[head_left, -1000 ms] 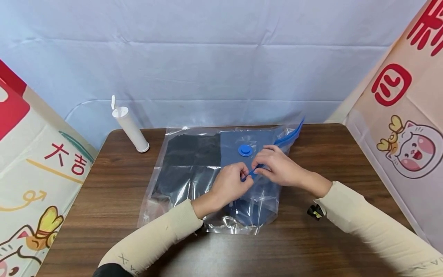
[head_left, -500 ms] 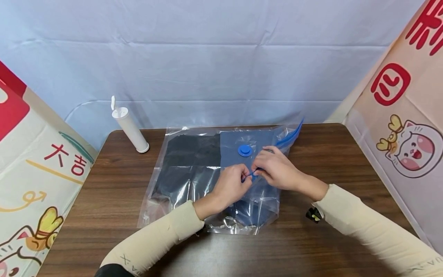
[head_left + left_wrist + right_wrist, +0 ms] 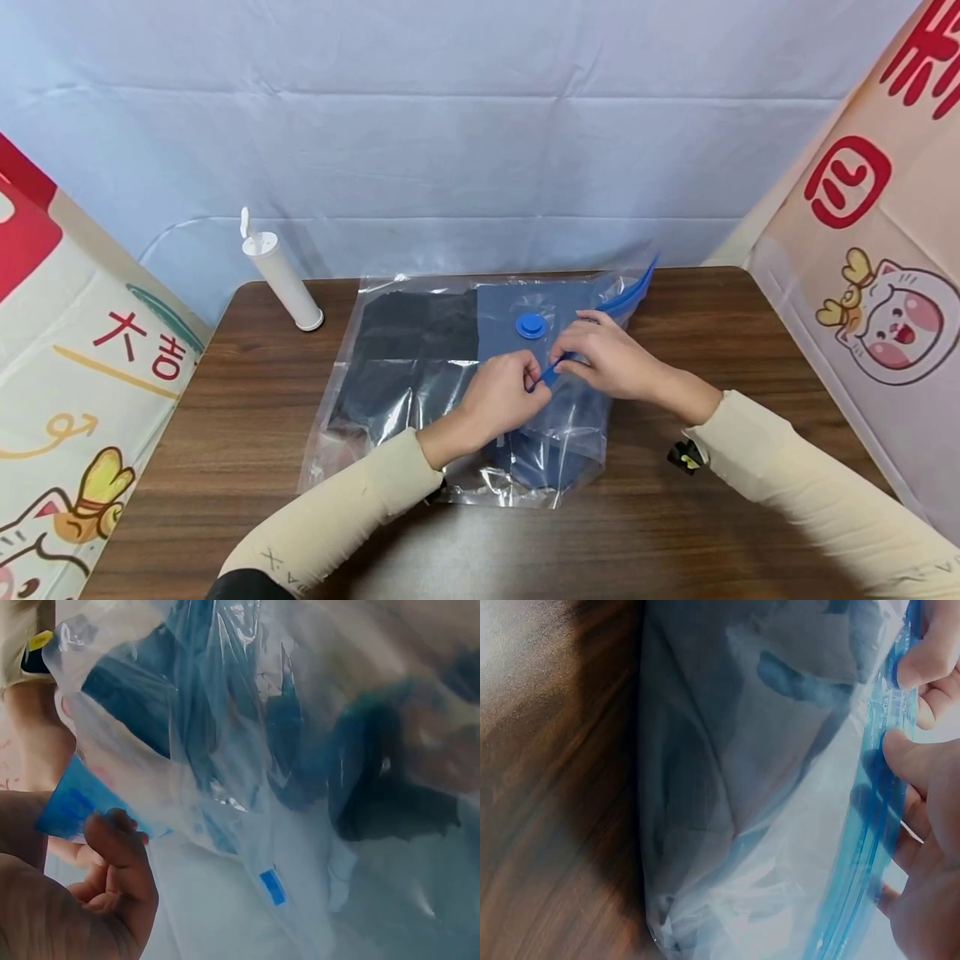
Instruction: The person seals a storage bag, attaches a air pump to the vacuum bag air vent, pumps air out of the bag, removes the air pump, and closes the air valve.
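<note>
A clear vacuum storage bag (image 3: 585,425) lies on the table with folded dark and blue cloth (image 3: 420,325) inside. Its blue zip strip (image 3: 630,292) curves up off the table at the far right end. My left hand (image 3: 501,396) pinches the strip near the bag's middle. Close beside it, my right hand (image 3: 606,358) pinches the same strip between thumb and fingers. In the right wrist view, both thumbs press on the blue strip (image 3: 866,810). A round blue valve (image 3: 532,326) sits on the bag just beyond the hands.
A white hand pump (image 3: 285,281) stands at the table's back left, its handle raised. The wooden table (image 3: 645,533) runs up to a pale cloth backdrop (image 3: 450,167). Printed banners (image 3: 885,275) hang on both sides.
My right hand has shifted slightly right along the strip, away from the left hand, so a bit more blue shows between them. The left hand stays nearly in place, still pinching.
</note>
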Demonstrator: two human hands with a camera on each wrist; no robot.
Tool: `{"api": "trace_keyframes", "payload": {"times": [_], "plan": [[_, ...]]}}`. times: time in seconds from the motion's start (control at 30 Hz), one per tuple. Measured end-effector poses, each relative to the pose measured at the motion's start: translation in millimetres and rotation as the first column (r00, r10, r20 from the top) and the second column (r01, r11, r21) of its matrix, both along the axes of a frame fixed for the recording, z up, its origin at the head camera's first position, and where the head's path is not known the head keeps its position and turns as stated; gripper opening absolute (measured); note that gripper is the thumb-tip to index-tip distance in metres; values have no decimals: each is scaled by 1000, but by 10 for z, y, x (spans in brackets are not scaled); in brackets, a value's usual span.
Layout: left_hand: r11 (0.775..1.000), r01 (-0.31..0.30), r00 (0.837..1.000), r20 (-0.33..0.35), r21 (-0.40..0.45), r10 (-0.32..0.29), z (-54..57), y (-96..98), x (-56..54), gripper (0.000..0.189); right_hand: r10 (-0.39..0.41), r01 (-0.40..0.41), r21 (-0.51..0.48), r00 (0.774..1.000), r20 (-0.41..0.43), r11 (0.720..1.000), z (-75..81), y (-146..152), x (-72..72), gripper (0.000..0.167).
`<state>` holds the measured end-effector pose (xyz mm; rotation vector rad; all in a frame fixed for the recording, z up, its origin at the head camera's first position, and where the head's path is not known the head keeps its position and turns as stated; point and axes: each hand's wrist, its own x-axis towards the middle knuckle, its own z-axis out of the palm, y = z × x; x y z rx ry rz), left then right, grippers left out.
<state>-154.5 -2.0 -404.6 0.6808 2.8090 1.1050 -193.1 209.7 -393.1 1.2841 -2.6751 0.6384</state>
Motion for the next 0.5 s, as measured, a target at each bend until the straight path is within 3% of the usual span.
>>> {"api": "trace_keyframes", "payload": {"times": [0.17,0.5], "plan": [[1000,-12,1000,3,2,12,3,27,-2,11,3,-3,-4,999,-39,1000,-8,-12,28,17],[1000,-10,997,-78,27,12,-49,66,11,16,19,-21,-17,995,-97,1000,-78,-28,53,16]]}}
